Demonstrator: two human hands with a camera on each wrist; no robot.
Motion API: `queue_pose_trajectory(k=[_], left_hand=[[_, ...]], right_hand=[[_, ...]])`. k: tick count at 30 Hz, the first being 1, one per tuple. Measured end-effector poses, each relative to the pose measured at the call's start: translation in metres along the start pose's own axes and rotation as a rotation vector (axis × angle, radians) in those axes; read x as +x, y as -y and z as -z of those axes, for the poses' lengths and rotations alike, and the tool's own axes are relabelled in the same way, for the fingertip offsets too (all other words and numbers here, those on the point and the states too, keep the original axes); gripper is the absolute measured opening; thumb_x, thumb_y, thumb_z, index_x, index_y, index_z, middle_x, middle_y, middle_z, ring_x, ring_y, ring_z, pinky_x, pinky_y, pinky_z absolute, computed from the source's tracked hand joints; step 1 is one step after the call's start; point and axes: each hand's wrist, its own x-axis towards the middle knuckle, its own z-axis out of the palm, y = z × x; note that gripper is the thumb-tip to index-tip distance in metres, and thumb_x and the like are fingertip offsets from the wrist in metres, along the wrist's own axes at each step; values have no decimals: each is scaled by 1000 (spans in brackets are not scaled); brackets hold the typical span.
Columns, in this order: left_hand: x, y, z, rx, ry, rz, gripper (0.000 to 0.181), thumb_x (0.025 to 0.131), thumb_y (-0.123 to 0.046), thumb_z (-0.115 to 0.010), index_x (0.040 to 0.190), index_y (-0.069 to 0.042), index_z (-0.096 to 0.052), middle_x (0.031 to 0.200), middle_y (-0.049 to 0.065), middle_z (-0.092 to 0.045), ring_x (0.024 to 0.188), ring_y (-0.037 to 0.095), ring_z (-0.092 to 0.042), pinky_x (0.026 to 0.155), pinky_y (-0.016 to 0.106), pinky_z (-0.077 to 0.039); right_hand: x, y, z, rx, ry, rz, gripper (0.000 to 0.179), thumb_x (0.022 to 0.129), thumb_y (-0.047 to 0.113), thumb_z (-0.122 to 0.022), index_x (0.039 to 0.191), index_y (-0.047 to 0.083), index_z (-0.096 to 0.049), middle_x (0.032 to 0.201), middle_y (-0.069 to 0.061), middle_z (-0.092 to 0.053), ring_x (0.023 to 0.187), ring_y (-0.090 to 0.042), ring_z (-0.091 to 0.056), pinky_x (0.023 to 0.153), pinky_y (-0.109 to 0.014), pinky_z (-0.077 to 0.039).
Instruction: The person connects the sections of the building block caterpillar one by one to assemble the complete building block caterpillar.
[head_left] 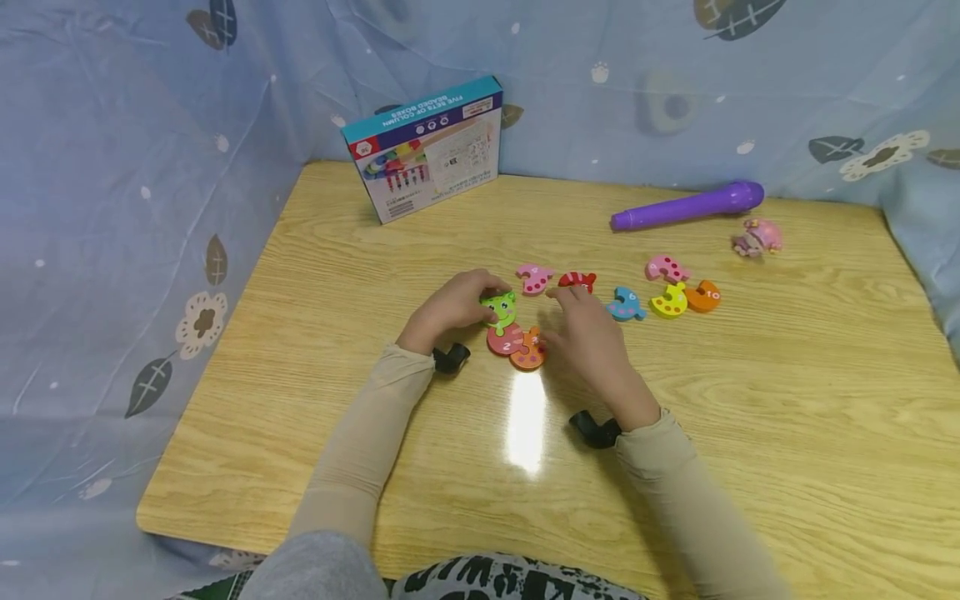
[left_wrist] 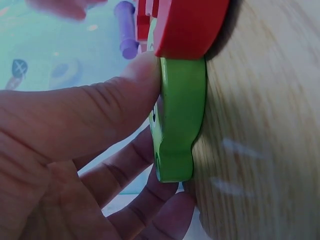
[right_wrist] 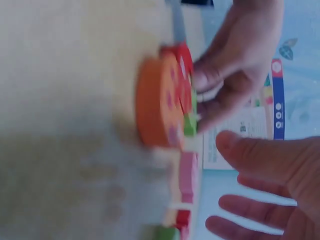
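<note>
My left hand (head_left: 453, 307) holds a green puzzle piece with a smiling face (head_left: 501, 308), its thumb on the printed top and its fingers around the far edge. Joined to that piece is a red one marked 2 (head_left: 504, 340), and an orange spotted piece (head_left: 528, 354) fits onto the red one. Just right of this short row, my right hand (head_left: 592, 342) hovers with its fingers spread. Nothing lies between the right thumb (right_wrist: 235, 142) and fingers in the right wrist view.
Beyond the hands lie a pink piece (head_left: 534, 279) and a red striped piece (head_left: 579, 281). Further right are blue (head_left: 626, 305), yellow (head_left: 670, 302), pink (head_left: 666, 268) and orange (head_left: 703, 297) pieces. A cardboard box (head_left: 427, 154), purple stick-shaped toy (head_left: 686, 207) and small doll (head_left: 757, 237) stand or lie behind.
</note>
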Motion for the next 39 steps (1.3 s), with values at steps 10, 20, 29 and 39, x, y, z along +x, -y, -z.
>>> queue_pose_trajectory(k=[10,20,29,39], left_hand=[[1,2,-1,-18,0,11,47,79,-7,-71,124,-8,-58,119,8,-57,110,20,-52,96,31,-41],[-2,1,-1,-18,-1,22,46,80,-7,-70,125,-7,-57,120,8,-57,111,19,-52,97,31,-40],[0,1,-1,-14,-2,19,46,80,-8,-70,125,-7,-57,119,7,-57,110,19,-52,97,31,-40],[0,2,0,-2,0,5,46,80,-8,-71,124,-7,-58,120,8,-57,111,20,-53,96,31,-41]], right_hand=[[57,-9,17,-192,114,96,58,80,23,-71,130,3,-49,126,-19,-49,113,-39,-45,88,-55,-41],[83,-5,10,-329,250,96,60,79,37,-71,126,5,-52,123,-17,-51,109,-38,-48,88,-56,-40],[84,-9,8,-315,233,161,44,83,28,-66,120,6,-57,115,-15,-54,104,-37,-50,85,-56,-41],[59,-17,21,-288,205,415,39,81,18,-69,118,8,-62,107,-10,-59,97,-31,-56,78,-50,-48]])
